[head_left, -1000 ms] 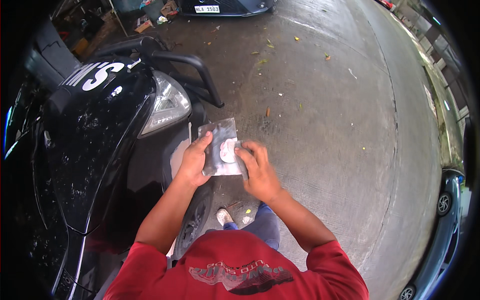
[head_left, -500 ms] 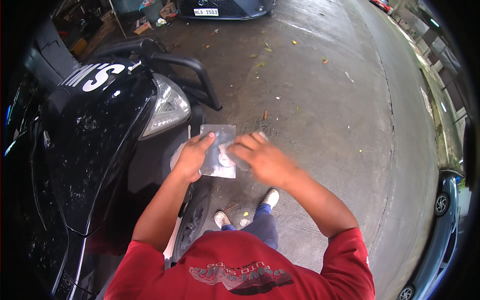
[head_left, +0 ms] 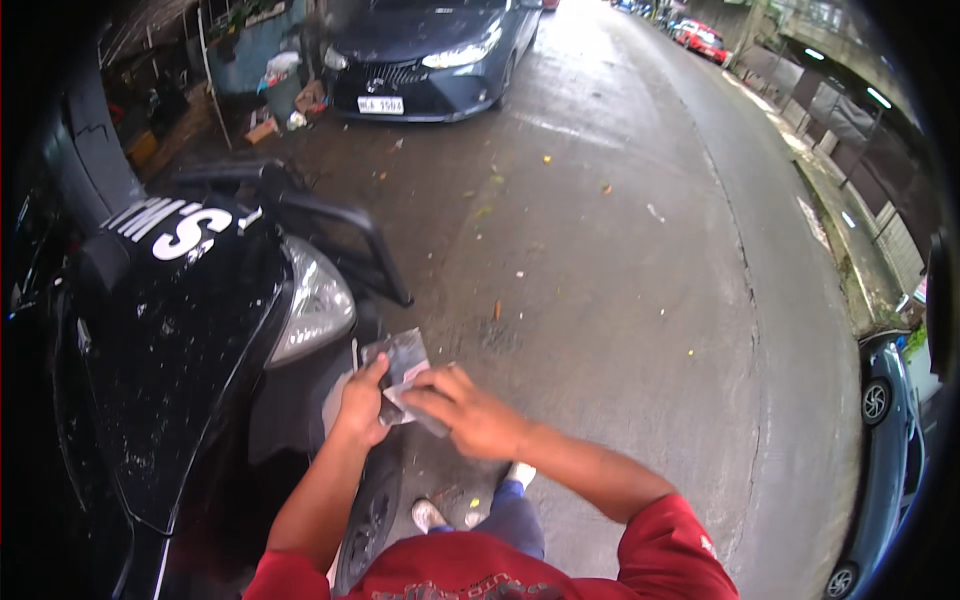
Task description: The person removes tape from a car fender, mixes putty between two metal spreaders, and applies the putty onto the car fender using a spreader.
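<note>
Fingers (head_left: 438,381) on plate (head_left: 404,348) with paste (head_left: 413,371)

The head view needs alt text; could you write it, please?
A left hand holds a flat grey plate bearing pinkish-white paste, while the right hand holds a thin grey piece over it, beside a black vehicle.

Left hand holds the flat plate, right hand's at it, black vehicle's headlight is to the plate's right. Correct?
Not quite: the headlight of the black vehicle is left of the flat plate, as the head view shows. The rest stands: left hand holds it, right hand is at it.
</note>
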`<state>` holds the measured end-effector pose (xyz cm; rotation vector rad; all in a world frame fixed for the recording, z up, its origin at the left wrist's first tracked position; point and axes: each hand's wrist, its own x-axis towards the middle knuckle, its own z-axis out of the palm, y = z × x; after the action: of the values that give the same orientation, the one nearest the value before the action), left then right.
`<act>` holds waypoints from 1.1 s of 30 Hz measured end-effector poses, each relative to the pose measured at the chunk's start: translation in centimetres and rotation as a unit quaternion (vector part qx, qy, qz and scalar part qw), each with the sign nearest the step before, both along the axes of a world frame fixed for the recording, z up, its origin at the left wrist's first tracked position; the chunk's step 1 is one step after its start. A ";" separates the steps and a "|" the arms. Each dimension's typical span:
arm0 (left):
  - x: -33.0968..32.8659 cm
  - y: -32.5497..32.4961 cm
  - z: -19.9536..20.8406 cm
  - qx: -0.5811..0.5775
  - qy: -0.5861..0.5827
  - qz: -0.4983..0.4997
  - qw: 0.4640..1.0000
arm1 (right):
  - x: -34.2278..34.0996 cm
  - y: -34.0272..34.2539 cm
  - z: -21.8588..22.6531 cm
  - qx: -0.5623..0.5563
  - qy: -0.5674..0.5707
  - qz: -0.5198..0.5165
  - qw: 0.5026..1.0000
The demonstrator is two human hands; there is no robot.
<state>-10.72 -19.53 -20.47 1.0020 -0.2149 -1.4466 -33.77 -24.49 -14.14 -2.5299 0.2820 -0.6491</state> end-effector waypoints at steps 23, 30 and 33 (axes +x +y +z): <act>2.0 1.0 1.6 0.014 -0.123 -0.035 0.992 | -3.0 -1.2 -2.3 -0.016 0.017 -0.161 0.987; 1.4 0.6 2.7 -0.017 -0.146 -0.086 0.985 | 1.3 -2.1 2.3 -0.069 0.069 -0.038 0.994; 1.4 0.7 2.4 -0.023 -0.167 -0.060 0.984 | 1.6 -1.3 1.7 -0.046 0.064 -0.037 0.996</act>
<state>-9.28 -18.86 -18.10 1.2073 -0.5576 -1.3685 -32.16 -25.75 -12.48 -2.6649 0.4023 -0.5407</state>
